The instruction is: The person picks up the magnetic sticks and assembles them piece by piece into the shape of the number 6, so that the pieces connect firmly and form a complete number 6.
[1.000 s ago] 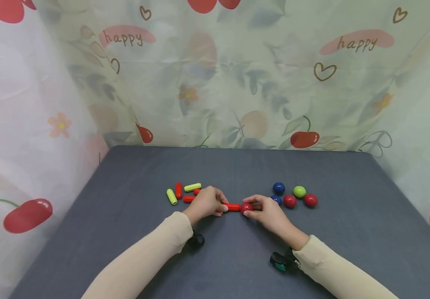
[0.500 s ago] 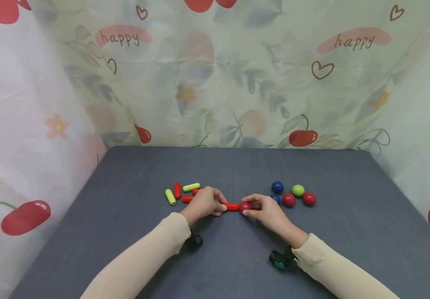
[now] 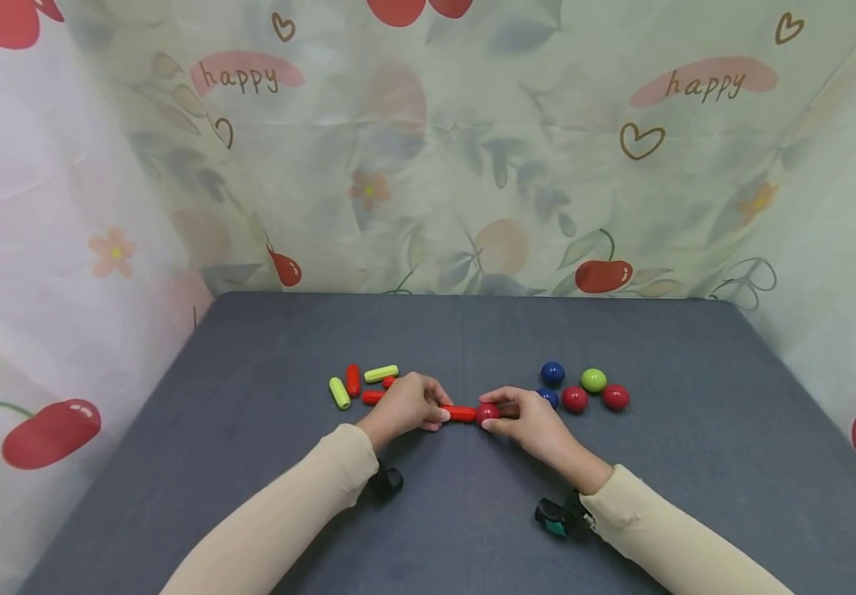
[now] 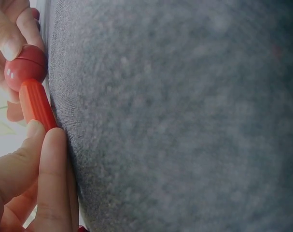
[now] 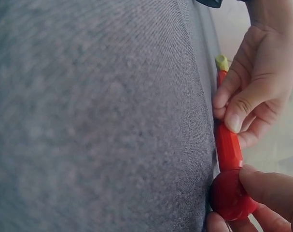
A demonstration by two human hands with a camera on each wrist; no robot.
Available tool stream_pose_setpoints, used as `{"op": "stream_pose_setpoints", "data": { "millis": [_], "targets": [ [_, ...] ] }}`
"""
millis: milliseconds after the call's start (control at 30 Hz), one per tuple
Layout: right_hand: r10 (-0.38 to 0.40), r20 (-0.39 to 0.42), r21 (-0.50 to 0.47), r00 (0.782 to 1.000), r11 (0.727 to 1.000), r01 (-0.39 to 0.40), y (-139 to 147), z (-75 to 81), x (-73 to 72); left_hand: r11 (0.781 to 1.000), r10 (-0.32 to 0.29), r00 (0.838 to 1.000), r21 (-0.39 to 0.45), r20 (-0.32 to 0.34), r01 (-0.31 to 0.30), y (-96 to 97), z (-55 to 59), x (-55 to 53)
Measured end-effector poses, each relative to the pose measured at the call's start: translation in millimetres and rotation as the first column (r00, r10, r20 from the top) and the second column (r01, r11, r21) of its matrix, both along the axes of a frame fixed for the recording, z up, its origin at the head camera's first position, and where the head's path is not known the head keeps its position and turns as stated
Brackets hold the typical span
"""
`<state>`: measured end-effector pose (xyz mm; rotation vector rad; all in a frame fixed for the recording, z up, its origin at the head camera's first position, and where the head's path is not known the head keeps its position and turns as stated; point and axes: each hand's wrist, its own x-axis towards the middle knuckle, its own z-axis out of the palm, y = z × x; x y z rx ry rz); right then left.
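Note:
My left hand (image 3: 407,403) pinches one end of a short, bright red ridged stick (image 3: 461,413) between thumb and fingers. The stick's other end meets a darker red ball (image 3: 487,413), which my right hand (image 3: 532,420) grips with thumb and fingertips. In the left wrist view a seam line runs around the glossy ball (image 4: 26,67), and the stick (image 4: 36,104) touches it end-on. From the right wrist view, ball (image 5: 230,193) and stick (image 5: 228,147) lie in one line, low by the grey cloth. Whether they are joined cannot be seen.
Left of my hands lie a red stick (image 3: 354,380), two yellow-green sticks (image 3: 340,392) and other red pieces partly hidden. On the right sit blue balls (image 3: 553,373), a green ball (image 3: 593,380) and red balls (image 3: 615,397). A patterned curtain (image 3: 458,165) stands behind the table (image 3: 249,330).

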<state>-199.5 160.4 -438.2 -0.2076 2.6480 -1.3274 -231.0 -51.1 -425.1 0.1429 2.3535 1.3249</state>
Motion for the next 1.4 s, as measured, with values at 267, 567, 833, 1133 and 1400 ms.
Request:
{"op": "stream_pose_setpoints", "data": {
  "millis": [267,567,833,1133,1400],
  "targets": [
    [0.004,0.000,0.000,1.000,1.000,-0.004,-0.1,1.4,-0.4,1.000,0.004,1.000,-0.006,0.006,-0.004,0.9,0.1,-0.1],
    [0.005,0.005,0.002,1.000,1.000,-0.005,-0.7,1.3,-0.9,1.000,0.014,1.000,-0.015,0.004,-0.014,1.2,-1.2,-0.3],
    [-0.001,0.015,0.005,1.000,1.000,0.001,-0.7,1.7,0.4,1.000,0.017,1.000,-0.017,0.007,-0.017,1.5,-1.2,0.0],
    [-0.006,0.027,0.008,1.000,1.000,0.006,-0.5,1.9,-0.3,1.000,0.014,1.000,-0.021,0.006,-0.014,1.8,-0.1,-0.6],
    [0.002,0.024,0.003,1.000,1.000,-0.002,-0.2,1.9,-0.5,1.000,0.014,1.000,-0.018,0.005,-0.014,2.1,-0.3,-0.4]
  ]
}}
